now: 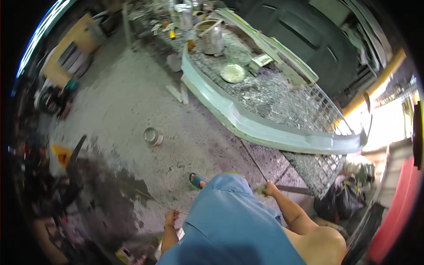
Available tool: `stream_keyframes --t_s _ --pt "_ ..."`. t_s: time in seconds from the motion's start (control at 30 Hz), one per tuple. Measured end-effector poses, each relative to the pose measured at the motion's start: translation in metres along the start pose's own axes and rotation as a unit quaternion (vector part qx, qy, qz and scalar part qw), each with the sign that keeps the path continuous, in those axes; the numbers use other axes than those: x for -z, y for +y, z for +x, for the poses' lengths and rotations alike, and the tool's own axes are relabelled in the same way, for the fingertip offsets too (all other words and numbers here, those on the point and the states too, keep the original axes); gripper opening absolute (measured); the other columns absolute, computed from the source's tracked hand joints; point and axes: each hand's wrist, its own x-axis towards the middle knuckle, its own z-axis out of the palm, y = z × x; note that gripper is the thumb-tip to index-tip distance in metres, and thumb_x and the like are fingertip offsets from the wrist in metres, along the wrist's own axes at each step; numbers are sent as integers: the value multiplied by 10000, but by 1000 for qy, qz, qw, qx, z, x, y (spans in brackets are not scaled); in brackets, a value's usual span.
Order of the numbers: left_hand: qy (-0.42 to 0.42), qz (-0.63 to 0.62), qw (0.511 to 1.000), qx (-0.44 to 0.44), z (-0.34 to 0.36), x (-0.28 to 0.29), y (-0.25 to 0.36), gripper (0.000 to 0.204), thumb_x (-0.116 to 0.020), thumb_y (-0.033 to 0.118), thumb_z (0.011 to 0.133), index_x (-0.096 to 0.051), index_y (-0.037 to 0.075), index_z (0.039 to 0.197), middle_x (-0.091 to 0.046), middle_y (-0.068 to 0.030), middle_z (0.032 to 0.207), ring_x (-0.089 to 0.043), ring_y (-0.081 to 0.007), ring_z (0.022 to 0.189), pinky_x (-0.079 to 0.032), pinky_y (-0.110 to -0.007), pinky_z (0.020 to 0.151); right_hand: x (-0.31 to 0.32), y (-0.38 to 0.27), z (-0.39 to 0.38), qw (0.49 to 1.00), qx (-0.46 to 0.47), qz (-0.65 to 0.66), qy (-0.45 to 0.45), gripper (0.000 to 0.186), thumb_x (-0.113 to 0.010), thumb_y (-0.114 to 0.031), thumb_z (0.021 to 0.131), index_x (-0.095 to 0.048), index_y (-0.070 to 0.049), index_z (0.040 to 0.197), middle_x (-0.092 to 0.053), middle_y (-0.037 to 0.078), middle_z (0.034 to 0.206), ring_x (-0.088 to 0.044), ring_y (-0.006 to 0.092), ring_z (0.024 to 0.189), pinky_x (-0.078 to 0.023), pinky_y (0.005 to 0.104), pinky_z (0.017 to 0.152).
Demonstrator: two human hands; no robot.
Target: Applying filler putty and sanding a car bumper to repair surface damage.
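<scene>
Low on the left, my left hand (pixel 171 216) is closed around a thin pale cord (pixel 158 202), which runs from the floor to beside my blue shirt (pixel 234 221). My right hand (pixel 270 189), at the right of my body, has its fingers curled around a small greenish thing (pixel 259 190); blur hides what kind it is. In front of me a long, curved pale blue bumper-like panel (pixel 251 122) lies along the near edge of a paint-spattered table (pixel 282 104). Neither hand touches the panel.
A metal can (pixel 210 39), a round white-smeared lid (pixel 232 73) and a small box (pixel 260 63) are on the table. Another can (pixel 152 136) stands on the stained floor. Black bags (pixel 340 198) lie at the right, near a red panel (pixel 397 207). Clutter lines the left.
</scene>
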Motion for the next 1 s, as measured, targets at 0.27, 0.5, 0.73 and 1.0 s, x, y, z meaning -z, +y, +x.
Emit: stream_keyframes --t_s 0.27,0.5,0.73,1.0 --pt "-103 182 965 -157 150 7 310 381 -550 348 937 -635 -14 853 -657 -106 827 -629 -157 663 -510 -292 552 21 -182 -46 896 -121 412 110 381 -687 -134 795 -590 63 1105 -668 138 837 -671 229 711 -534 345 574" --pt "-123 254 932 -226 146 -93 433 324 -544 260 941 -589 -18 1102 -629 -80 994 -626 -168 850 -531 -292 665 -10 -210 -22 613 -188 763 85 663 -565 33 834 -219 60 1399 -612 234 1033 -678 312 800 -605 434 682" --pt "-221 369 894 -125 131 -130 479 207 -537 194 923 -580 61 1077 -618 -64 996 -602 -164 891 -512 -316 719 -17 -219 31 762 -169 608 147 334 -569 -23 835 -582 32 1164 -674 112 846 -635 171 720 -492 279 620" --pt "-235 442 865 -12 189 -133 522 174 -552 226 914 -602 82 997 -621 -31 938 -607 -163 832 -508 -324 702 119 -314 -25 780 -117 592 164 207 -593 -105 842 -687 -32 1011 -671 39 824 -555 88 660 -422 236 599"
